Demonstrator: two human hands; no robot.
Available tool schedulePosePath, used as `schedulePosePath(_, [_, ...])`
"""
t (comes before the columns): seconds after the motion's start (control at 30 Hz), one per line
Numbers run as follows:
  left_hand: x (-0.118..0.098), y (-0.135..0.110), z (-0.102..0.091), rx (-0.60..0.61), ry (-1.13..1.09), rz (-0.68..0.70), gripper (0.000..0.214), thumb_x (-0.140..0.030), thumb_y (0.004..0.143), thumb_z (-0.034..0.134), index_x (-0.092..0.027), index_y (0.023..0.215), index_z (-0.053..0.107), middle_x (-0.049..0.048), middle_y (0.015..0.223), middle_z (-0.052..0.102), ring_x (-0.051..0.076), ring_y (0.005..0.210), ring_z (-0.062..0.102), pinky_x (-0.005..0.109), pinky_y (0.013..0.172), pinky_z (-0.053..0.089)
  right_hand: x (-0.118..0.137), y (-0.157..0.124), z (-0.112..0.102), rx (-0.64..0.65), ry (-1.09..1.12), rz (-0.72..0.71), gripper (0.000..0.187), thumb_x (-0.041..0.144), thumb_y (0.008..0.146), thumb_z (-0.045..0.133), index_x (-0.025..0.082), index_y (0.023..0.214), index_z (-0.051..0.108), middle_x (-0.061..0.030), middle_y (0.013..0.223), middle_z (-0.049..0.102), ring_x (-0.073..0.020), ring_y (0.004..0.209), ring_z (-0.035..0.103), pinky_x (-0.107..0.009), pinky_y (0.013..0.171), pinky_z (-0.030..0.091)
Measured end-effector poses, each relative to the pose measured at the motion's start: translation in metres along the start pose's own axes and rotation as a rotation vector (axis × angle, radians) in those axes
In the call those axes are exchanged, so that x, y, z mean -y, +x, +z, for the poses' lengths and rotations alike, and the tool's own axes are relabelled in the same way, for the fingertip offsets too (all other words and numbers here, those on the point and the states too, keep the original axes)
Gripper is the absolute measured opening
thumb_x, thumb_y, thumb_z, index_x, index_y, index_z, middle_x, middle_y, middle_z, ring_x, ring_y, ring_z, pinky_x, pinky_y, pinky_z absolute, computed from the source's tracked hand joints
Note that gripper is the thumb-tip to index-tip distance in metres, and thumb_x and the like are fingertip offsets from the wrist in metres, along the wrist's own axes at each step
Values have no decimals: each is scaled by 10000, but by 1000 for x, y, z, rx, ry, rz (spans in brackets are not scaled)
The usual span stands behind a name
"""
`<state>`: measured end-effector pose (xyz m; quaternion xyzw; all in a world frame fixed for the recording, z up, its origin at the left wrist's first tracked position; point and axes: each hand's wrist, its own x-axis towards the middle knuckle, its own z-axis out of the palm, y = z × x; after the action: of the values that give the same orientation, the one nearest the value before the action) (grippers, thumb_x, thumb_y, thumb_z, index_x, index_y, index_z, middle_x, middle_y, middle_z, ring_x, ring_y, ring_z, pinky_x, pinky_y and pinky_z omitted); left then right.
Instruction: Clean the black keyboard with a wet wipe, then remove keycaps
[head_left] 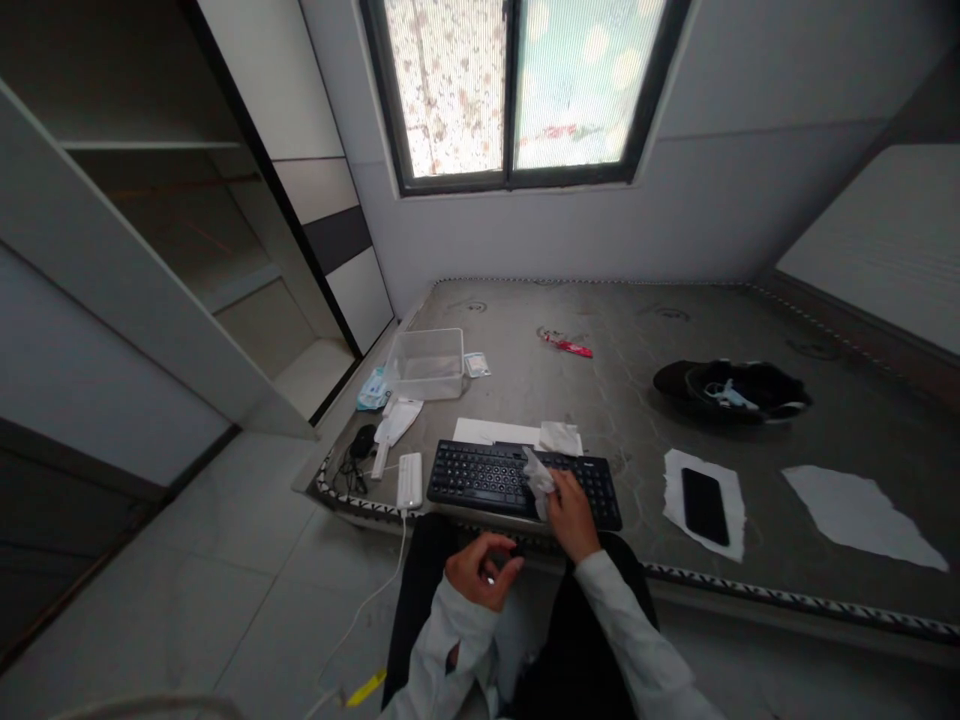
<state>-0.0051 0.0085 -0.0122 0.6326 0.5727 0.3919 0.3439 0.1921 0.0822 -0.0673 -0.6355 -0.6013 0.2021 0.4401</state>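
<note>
A black keyboard [476,474] lies at the front edge of the mattress, just beyond my knees. My right hand [571,512] is over its right half, fingers closed on a crumpled white tissue [538,478]. Lower and to the left, in front of the keyboard, my left hand [480,571] has thumb and forefinger curled toward each other. A small black piece [517,550] shows between their tips; its kind is too small to make out. Behind the keyboard lie a white sheet [487,432] and a folded white tissue [560,438].
On the left are a white power strip [409,480], a black mouse [363,440], a clear plastic box [427,365] and a blue packet [372,390]. To the right lie a phone [705,506] on tissue, another tissue [862,513] and a black cap-like item [686,391]. A red packet [568,345] lies farther back.
</note>
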Motion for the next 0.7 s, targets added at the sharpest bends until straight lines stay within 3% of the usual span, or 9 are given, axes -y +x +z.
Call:
schedulePosePath(0.17, [15, 3, -1, 14, 1, -58, 213, -337, 732, 678, -211, 885, 756, 0, 706, 754, 70, 444, 545, 181, 467, 405, -10, 21, 30, 73, -214, -62, 387, 136, 846, 382, 159, 1114, 659, -103, 1020, 621, -236, 979, 600, -347, 925, 474])
schedulePosePath(0.33, [35, 10, -2, 3, -1, -96, 259, -364, 745, 665, -202, 912, 778, 22, 717, 751, 74, 443, 498, 198, 458, 378, -14, 19, 41, 72, -254, -96, 418, 108, 848, 376, 155, 1171, 638, -120, 1106, 593, -238, 1030, 581, -351, 944, 462])
schedulePosePath(0.5, [66, 28, -5, -32, -52, -228, 318, -405, 765, 662, -199, 963, 800, 43, 790, 763, 75, 454, 467, 214, 463, 387, -14, 9, 45, 36, -231, -100, 310, 154, 853, 378, 173, 959, 668, -118, 1055, 614, -248, 1018, 574, -370, 955, 442])
schedulePosePath(0.6, [89, 45, -9, -98, -161, -368, 397, -462, 766, 679, -170, 1010, 792, 72, 836, 776, 111, 494, 561, 240, 490, 454, -13, 0, 50, 96, -147, -78, 314, 174, 844, 341, 179, 871, 654, -101, 962, 648, -226, 925, 603, -325, 865, 460])
schedulePosePath(0.7, [109, 64, -13, -163, -263, -457, 395, -435, 755, 716, -157, 1027, 783, 103, 894, 788, 189, 677, 693, 294, 633, 554, -7, -10, 55, 205, -148, -40, 340, 204, 829, 327, 184, 847, 666, -77, 843, 680, -216, 810, 618, -299, 765, 447])
